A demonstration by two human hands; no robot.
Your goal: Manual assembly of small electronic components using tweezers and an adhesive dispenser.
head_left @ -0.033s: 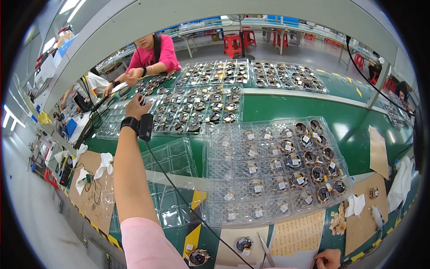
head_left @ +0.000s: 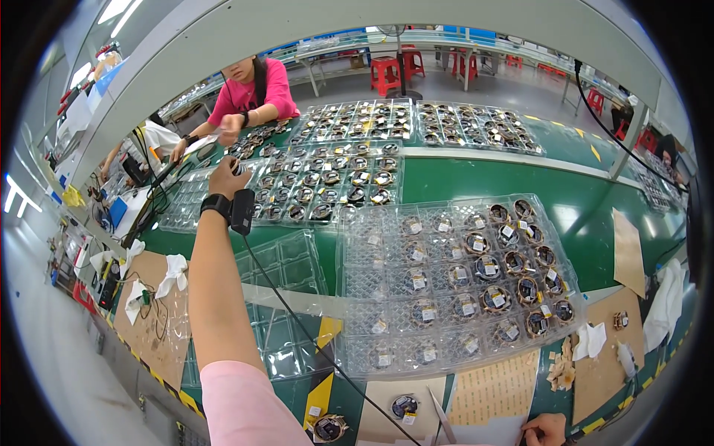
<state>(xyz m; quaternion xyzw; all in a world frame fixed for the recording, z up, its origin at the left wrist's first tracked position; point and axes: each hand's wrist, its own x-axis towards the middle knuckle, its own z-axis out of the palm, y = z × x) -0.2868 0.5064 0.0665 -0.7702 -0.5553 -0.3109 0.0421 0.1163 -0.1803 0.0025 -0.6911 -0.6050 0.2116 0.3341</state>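
My left arm reaches far forward, and my left hand point(head_left: 225, 180) is closed at the left part of a far clear tray point(head_left: 190, 199). Between its fingertips is a small dark round electronic module point(head_left: 239, 169), partly hidden. My right hand point(head_left: 549, 428) rests at the lower edge with curled fingers, against something dark that I cannot make out. Left of it lie tweezers point(head_left: 442, 416) and a round module point(head_left: 404, 405) on a pale sheet. Another module with a gold-coloured rim point(head_left: 328, 427) sits farther left. A large clear tray point(head_left: 364, 256) of similar modules fills the middle right.
Empty clear trays point(head_left: 286, 260) lie under my left arm. More filled trays point(head_left: 353, 119) stand at the back. Across the bench a co-worker in a pink top point(head_left: 279, 93) handles loose modules point(head_left: 256, 137). A cable point(head_left: 297, 316) runs from my left wrist. A shelf beam point(head_left: 446, 16) crosses overhead.
The co-worker's raised hand has moved slightly to the right. My own hands, the trays and the modules look unchanged.
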